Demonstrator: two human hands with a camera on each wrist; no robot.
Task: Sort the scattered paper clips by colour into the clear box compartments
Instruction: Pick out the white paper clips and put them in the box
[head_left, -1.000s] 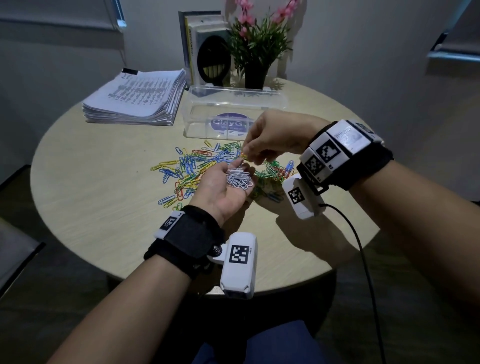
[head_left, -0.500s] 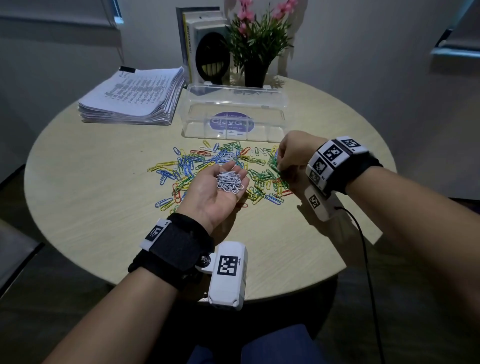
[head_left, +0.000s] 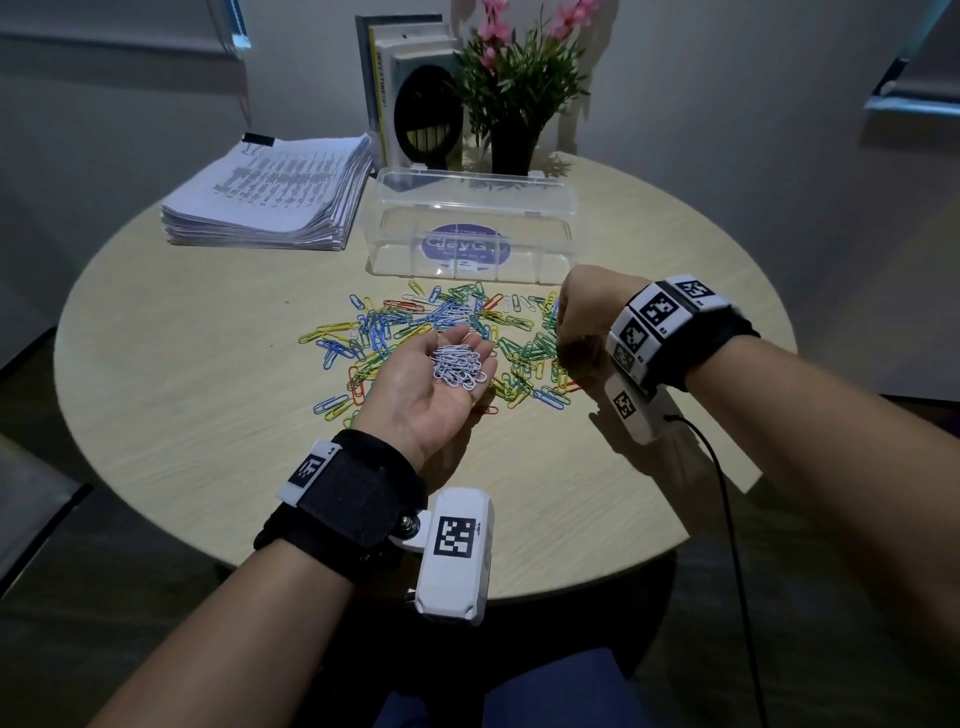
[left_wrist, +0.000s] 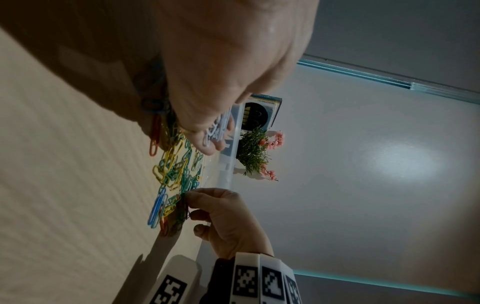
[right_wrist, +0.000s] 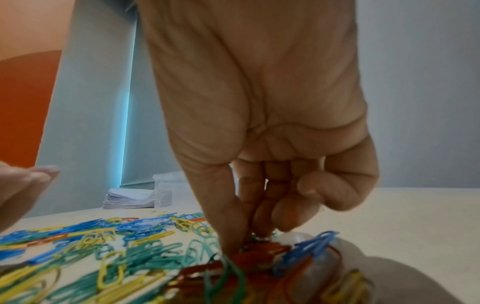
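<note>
The bench (head_left: 208, 405) is showing a matt, pale wood-grain surface. The paper clips (head_left: 415, 332) are looking smooth and plastic-coated, slightly glossy. The clear box (head_left: 561, 208) is gleaming as transparent glossy plastic, and the paper stack (head_left: 270, 202) is lying matt.

Right hand (right_wrist: 259, 127) fingertips (right_wrist: 228, 244) down in scattered coloured wire paper clips (right_wrist: 109, 253); white paper stack (right_wrist: 130, 198) at 10 o'clock, beige tabletop (right_wrist: 415, 216).

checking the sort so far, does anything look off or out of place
Yes: the clear box holds no clips that I can see. The white clips sit piled in the left hand instead; the rest lie mixed on the table.
</note>
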